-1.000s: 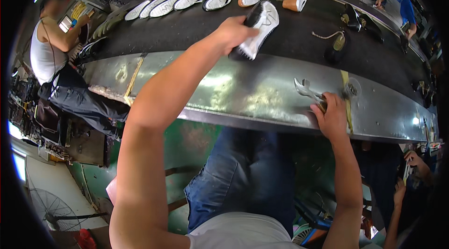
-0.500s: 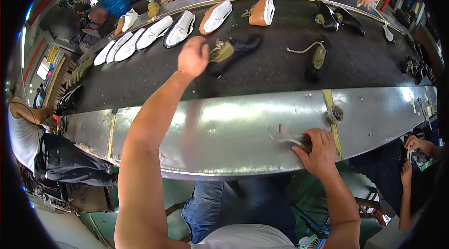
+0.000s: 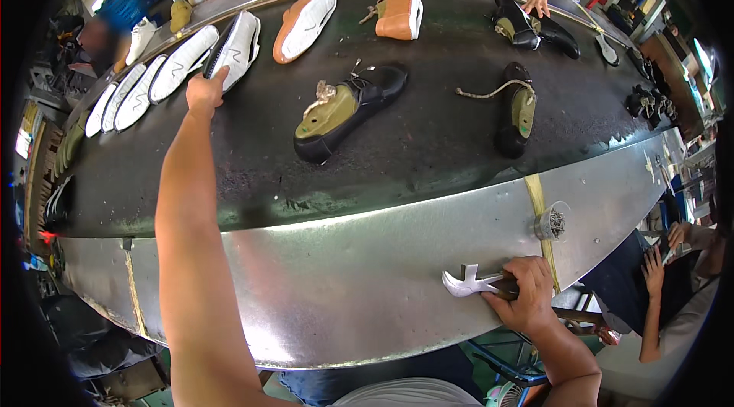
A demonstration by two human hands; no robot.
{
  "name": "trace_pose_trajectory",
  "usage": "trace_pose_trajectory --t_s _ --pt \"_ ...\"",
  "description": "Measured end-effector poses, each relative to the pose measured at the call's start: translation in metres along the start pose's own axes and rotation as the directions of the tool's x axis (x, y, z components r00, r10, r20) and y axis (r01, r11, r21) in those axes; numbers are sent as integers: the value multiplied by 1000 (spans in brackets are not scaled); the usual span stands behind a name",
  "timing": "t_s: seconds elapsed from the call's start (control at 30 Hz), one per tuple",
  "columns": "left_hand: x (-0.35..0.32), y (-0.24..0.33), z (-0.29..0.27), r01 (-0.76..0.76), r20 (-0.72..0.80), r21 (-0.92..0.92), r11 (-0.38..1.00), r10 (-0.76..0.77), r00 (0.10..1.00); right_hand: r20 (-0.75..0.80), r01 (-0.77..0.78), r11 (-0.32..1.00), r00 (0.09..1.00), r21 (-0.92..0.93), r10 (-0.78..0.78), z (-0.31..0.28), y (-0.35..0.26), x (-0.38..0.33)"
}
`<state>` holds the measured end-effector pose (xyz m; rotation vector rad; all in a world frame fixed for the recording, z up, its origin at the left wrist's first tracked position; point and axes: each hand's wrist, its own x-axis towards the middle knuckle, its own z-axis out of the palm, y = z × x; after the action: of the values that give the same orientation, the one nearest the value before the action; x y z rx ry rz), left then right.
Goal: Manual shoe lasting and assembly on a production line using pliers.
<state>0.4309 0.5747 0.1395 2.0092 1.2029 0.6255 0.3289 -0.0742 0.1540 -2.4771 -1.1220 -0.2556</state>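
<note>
Left of the nail cup, the left hand gripped a shoe — apparently positioning it, careful release needed — the right hand held a hammer.

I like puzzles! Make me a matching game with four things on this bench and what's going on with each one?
Things:
1. silver metal tool with a dark handle
2. small clear round cup
3. black-and-white shoe with a wavy line
4. black shoe with an olive-green insert and a trailing beige rope

What's going on:
A. touched by the left hand
B. lying on the dark surface, no hand on it
C. gripped in the right hand
D. holding little metal pieces

Pairs: 1-C, 2-D, 3-A, 4-B
</note>
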Motion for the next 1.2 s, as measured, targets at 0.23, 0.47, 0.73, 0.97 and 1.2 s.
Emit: trace_pose_trajectory --t_s 0.23,0.47,0.73,0.97,1.2 --pt "-56 -27 -65 285 626 -120 951 -151 765 -66 31 1000 997 3 -31 7 -5 0" --pt "-302 -58 -164 67 332 -643 763 199 922 -116 18 1000 993 24 -15 8 -5 -16" --pt "-596 -133 -219 350 567 -774 527 333 754 -353 191 980 914 -61 -200 24 10 -34" --pt "-668 -164 -176 157 882 -307 939 219 416 121 -223 734 974 642 190 42 -39 -199" --pt "-710 -129 -103 -789 725 62 612 515 456 406 -499 519 867 694 291 73 -34 -279"
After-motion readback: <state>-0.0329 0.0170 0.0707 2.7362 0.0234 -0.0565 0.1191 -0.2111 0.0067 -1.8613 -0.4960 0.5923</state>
